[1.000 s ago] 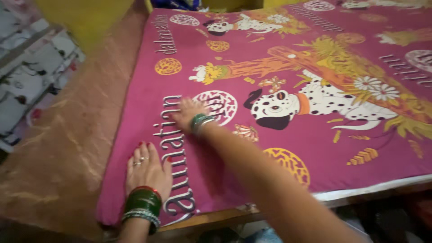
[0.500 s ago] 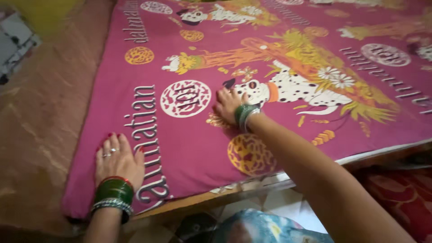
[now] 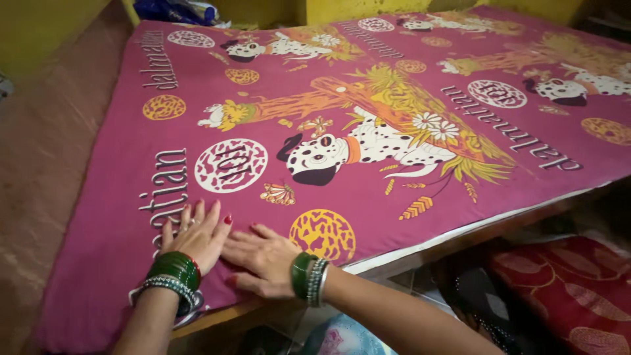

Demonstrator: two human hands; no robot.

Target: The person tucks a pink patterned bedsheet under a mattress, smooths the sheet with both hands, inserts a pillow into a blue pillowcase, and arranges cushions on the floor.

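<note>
A magenta bedsheet point(image 3: 394, 197) printed with spotted dogs, flowers and round emblems lies spread flat over a bed. My left hand point(image 3: 196, 236) rests palm down on the sheet near its front edge, fingers apart, with green and silver bangles on the wrist. My right hand point(image 3: 263, 258) lies flat just beside it, fingers pointing left and touching the left hand, also wearing green and silver bangles. Both press on the cloth and hold nothing.
A brown surface point(image 3: 39, 171) shows bare to the left of the sheet. The bed's wooden front edge point(image 3: 420, 246) runs below the sheet. A red patterned cloth point(image 3: 565, 289) lies lower right. Yellow wall point(image 3: 342, 10) and a blue bundle point(image 3: 174, 10) are at the back.
My right hand has slid back from the middle of the sheet to the front edge beside my left hand. The view has shifted left and closer.
</note>
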